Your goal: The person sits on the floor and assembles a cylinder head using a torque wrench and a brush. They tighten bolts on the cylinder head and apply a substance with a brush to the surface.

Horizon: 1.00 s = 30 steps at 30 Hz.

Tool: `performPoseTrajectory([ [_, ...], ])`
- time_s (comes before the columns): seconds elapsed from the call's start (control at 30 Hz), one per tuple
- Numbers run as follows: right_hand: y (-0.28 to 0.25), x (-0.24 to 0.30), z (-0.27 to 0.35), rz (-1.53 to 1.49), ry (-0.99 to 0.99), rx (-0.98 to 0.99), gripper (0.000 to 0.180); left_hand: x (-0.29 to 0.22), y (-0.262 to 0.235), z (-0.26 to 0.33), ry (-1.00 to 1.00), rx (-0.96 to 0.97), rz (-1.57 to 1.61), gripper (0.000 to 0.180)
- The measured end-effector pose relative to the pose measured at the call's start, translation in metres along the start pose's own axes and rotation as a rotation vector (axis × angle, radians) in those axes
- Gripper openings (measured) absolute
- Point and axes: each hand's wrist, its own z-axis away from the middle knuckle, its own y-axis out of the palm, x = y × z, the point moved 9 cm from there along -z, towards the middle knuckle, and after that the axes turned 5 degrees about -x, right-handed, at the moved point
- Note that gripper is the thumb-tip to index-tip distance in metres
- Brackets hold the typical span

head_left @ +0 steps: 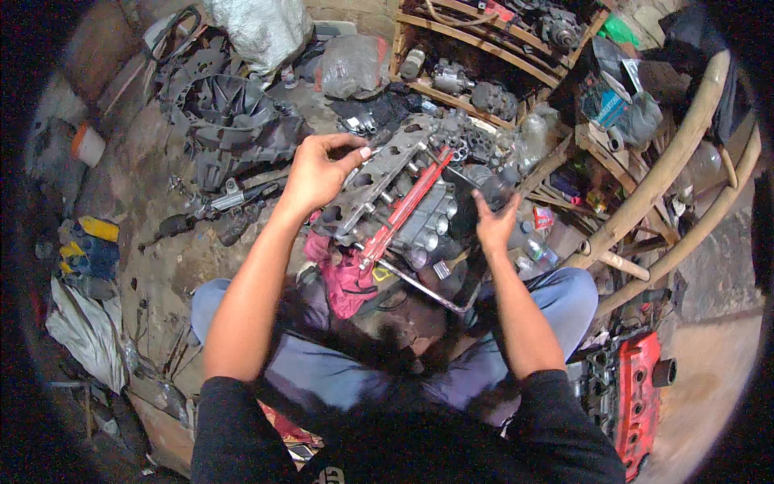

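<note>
A black cloth shirt (403, 440) is cut off below, and a grey metal cylinder head (383, 181) lies under the bent fingers (343, 140) of the left hand (321, 171), whose hold, like the right hand's (495, 227) on a blurred dark object (497, 185), I cannot tell.

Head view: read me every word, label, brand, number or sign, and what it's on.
Blue package, upper right: lettering present; I don't copy printed words.
Black shirt: pale print at the lower edge, cut off.
Red wrapper: print too small to read.
Grey engine part: no lettering I can make out.
</note>
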Motion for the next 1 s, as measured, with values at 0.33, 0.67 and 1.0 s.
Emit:
performPoseTrajectory([
  [0.33, 0.042, 0.190, -0.091, 0.192, -0.670, 0.802, 0.086, 0.014, -0.026, -0.014, 0.019, 0.024, -0.058, 0.030],
  [0.67, 0.104, 0.108, -0.063, 1.224, -0.728, 1.270, 0.076, 0.032, 0.033, -0.039, 0.050, 0.162, 0.056, 0.030],
  [1.0, 0.117, 0.140, -0.053, 1.270, -1.030, 1.014, 0.053, 0.044, 0.067, -0.060, 0.083, 0.127, 0.055, 0.028],
])
